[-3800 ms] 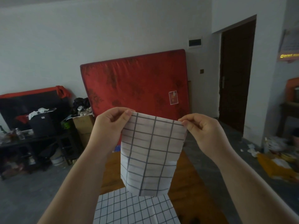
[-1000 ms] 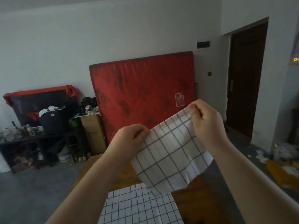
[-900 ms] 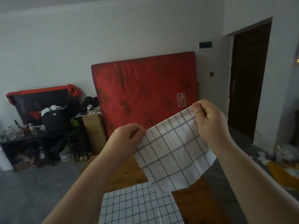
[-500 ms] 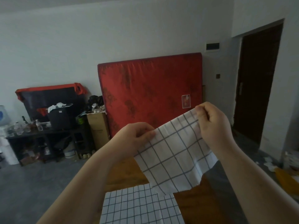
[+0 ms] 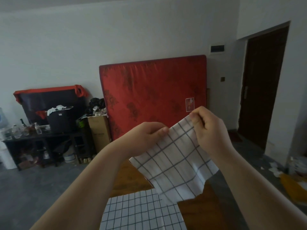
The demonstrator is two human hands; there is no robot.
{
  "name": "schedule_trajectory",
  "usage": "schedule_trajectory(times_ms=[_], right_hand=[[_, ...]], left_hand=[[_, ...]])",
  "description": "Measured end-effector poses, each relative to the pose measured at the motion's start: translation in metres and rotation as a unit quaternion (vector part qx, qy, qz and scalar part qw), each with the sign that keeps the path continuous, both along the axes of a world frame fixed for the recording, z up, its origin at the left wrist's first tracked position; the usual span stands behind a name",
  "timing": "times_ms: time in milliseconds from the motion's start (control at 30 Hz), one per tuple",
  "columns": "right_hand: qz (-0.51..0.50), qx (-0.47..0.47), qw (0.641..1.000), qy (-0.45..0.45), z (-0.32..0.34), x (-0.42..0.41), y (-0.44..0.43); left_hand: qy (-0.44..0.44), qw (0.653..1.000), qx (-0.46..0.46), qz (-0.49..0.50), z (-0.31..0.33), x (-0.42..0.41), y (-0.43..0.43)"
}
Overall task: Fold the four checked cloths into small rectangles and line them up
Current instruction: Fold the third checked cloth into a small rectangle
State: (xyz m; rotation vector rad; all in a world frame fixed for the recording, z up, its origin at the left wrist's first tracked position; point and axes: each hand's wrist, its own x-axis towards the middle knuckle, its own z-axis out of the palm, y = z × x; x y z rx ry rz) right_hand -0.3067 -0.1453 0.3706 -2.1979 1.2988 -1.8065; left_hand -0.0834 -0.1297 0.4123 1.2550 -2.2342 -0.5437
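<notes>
A folded white cloth with a dark check (image 5: 177, 161) hangs in the air in front of me, tilted with its right end higher. My left hand (image 5: 147, 138) pinches its upper left edge and my right hand (image 5: 207, 130) pinches its upper right corner. Below it, another checked cloth (image 5: 141, 211) lies spread flat on the brown wooden table (image 5: 199, 211). No other checked cloths are in view.
A red mattress (image 5: 152, 95) leans on the far wall behind the table. A dark cluttered shelf unit (image 5: 41, 135) and a cardboard box (image 5: 99, 130) stand at the left. A dark door (image 5: 264, 83) is at the right, with litter (image 5: 292, 178) on the grey floor.
The cloth went from hanging level to tilted, right end up. Over the last second my hands have drawn closer together and my view has turned slightly left.
</notes>
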Motion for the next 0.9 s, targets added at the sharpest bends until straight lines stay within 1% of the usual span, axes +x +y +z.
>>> schedule_trajectory(times_ms=[167,300,533,667,767,833,900], right_hand=[[-0.008,-0.008,1.000,-0.015,0.004,-0.004,-0.002],[-0.035,-0.006,0.999,-0.024,0.008,-0.018,-0.009],[-0.052,0.005,0.998,-0.046,0.005,-0.032,-0.018],[-0.036,0.012,0.999,-0.039,0.001,-0.032,-0.015],[-0.014,0.008,0.999,-0.043,0.001,-0.025,-0.010],[0.008,0.006,0.999,-0.033,0.004,-0.018,-0.004],[0.027,0.006,1.000,-0.011,0.005,-0.010,0.002]], left_hand=[[-0.006,0.999,-0.029,0.012,-0.005,-0.004,-0.005],[-0.001,0.999,-0.019,0.033,-0.012,0.008,-0.006],[0.017,0.997,-0.005,0.080,-0.025,0.032,-0.005],[0.018,0.996,0.010,0.092,-0.029,0.044,-0.005],[-0.002,0.995,0.005,0.097,-0.027,0.046,-0.004],[-0.008,0.997,0.005,0.076,-0.021,0.042,-0.003],[0.007,0.999,0.006,0.043,-0.015,0.031,-0.001]])
